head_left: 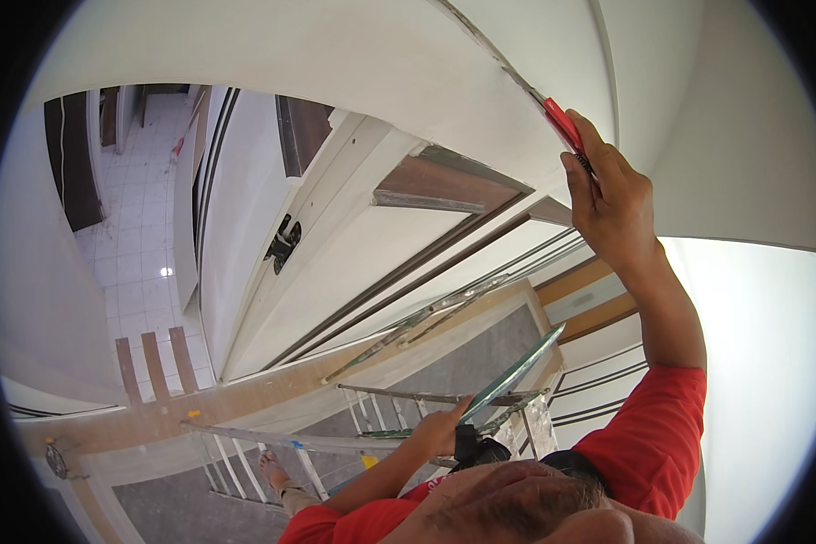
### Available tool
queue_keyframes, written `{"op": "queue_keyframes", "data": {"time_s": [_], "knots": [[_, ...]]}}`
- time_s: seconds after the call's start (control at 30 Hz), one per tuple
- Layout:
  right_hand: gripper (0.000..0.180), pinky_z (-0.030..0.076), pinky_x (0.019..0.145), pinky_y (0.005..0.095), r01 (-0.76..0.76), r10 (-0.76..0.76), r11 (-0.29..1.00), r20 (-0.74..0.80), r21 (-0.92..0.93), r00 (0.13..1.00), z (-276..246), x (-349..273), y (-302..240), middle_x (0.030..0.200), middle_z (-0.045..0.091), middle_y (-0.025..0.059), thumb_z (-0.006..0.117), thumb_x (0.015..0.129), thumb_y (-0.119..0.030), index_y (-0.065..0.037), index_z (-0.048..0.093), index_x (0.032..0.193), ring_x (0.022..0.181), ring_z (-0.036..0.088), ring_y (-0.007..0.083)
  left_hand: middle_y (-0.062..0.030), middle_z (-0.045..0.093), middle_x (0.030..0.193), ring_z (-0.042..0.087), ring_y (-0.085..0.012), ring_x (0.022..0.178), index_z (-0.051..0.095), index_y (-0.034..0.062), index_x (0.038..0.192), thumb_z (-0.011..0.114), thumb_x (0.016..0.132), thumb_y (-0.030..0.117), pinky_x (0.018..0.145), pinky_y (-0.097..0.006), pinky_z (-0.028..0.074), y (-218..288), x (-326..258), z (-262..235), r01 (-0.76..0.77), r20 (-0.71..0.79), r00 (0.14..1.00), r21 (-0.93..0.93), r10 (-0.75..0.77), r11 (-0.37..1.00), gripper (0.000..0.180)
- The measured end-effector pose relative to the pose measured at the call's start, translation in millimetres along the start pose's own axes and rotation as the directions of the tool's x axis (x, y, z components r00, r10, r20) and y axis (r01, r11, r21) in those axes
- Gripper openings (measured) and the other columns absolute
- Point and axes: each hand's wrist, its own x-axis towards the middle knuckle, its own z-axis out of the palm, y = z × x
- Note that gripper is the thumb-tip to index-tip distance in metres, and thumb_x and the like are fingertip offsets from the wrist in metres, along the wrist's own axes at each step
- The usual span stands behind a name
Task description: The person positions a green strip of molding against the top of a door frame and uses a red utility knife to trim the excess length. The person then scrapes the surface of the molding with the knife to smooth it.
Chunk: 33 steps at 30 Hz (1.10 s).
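Note:
Raised high at the upper right, my right hand [612,195] is closed around a red utility knife [564,125]. The knife's tip meets a dark, rough-edged groove [485,45] that runs across the white surface overhead. Lower down, near my chest, my left hand [440,431] grips the lower end of a thin, flat green board [517,364], seen almost edge-on and tilted up to the right. What the board is exactly, I cannot make out.
Below me stands a paint-spattered metal ladder [308,444], with a bare foot [272,470] on it. A white door [354,195] with a black handle [284,245] is at the middle left. Beyond lies a white tiled floor [140,236] with three brown planks [154,363].

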Motion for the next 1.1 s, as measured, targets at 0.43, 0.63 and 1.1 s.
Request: {"op": "queue_keyframes", "data": {"time_s": [0.43,0.63,1.1], "knots": [[0.052,0.044,0.045,0.0327,0.128,-0.120,0.990,-0.136,0.053,0.983,16,9,12,0.070,0.061,0.0068,0.072,0.094,-0.006,-0.008,0.057,0.143,0.049,0.056,0.0175,-0.0300,0.069,0.088,0.068,-0.0492,0.086,0.011,0.0166,0.165,0.076,0.079,0.034,0.077,-0.053,0.053,-2,5,-2,0.019,0.091,0.996,-0.024,-0.017,1.000,0.109],[0.053,0.044,0.045,0.0338,0.128,-0.122,0.991,-0.134,0.033,0.983,24,4,20,0.069,0.061,0.0061,0.073,0.094,-0.006,-0.010,0.056,0.143,0.048,0.055,0.0174,-0.0298,0.070,0.089,0.068,-0.0491,0.087,0.009,0.0159,0.165,0.076,0.079,0.030,0.078,-0.053,0.053,10,1,-11,0.032,0.104,0.994,-0.014,-0.030,0.999,0.110],[0.046,0.046,0.051,0.0273,-0.009,0.009,1.000,-0.022,-0.011,1.000,22,-25,39,0.075,0.064,0.0095,0.070,0.097,-0.004,-0.002,0.058,0.142,0.056,0.057,0.0117,-0.0282,0.070,0.091,0.069,-0.0478,0.089,0.010,0.0167,0.165,0.080,0.075,0.030,0.080,-0.051,0.054,3,6,-5,0.028,0.082,0.996,-0.007,-0.028,1.000,0.115]]}}
